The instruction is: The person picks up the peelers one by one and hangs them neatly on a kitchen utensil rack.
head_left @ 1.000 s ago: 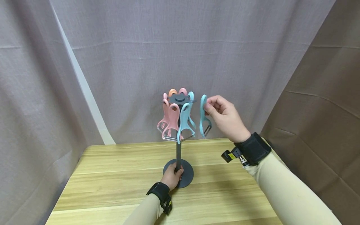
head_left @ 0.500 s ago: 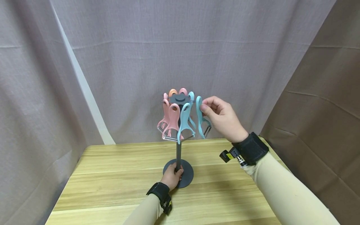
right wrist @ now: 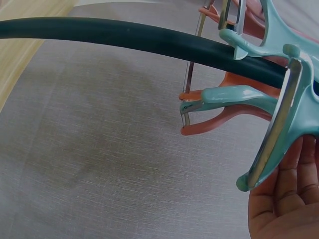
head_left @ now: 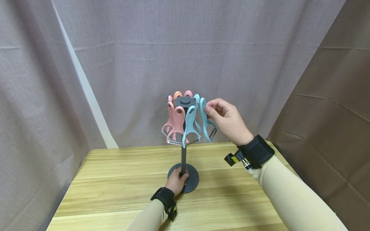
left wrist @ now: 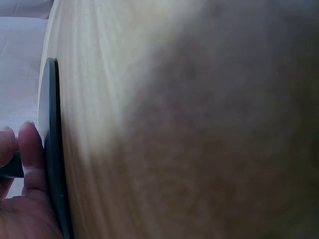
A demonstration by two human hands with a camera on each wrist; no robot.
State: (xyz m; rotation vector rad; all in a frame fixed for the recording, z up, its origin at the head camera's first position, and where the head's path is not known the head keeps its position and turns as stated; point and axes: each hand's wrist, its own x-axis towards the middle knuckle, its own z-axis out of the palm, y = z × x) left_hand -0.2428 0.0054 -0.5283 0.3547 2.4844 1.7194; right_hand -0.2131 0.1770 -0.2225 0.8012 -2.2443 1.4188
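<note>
In the head view my right hand pinches a light-blue vegetable peeler near the top of its handle, blade end down. The peeler stands right at the right side of a dark rack's top. Several peelers hang round that top: a pink peeler and a blue peeler in front, an orange peeler behind. Low down, my left hand grips the bottom of the rack's post, just over its round base. In the right wrist view the held peeler's blade faces the camera.
The rack stands on a wood-grain table. A grey curtain hangs behind the table, and a brown curtain hangs along the right side. Black straps with small cameras sit on both wrists.
My right hand has moved a little left, bringing the blue peeler from beside the rack up to its top. The left hand and the rack have stayed still.
</note>
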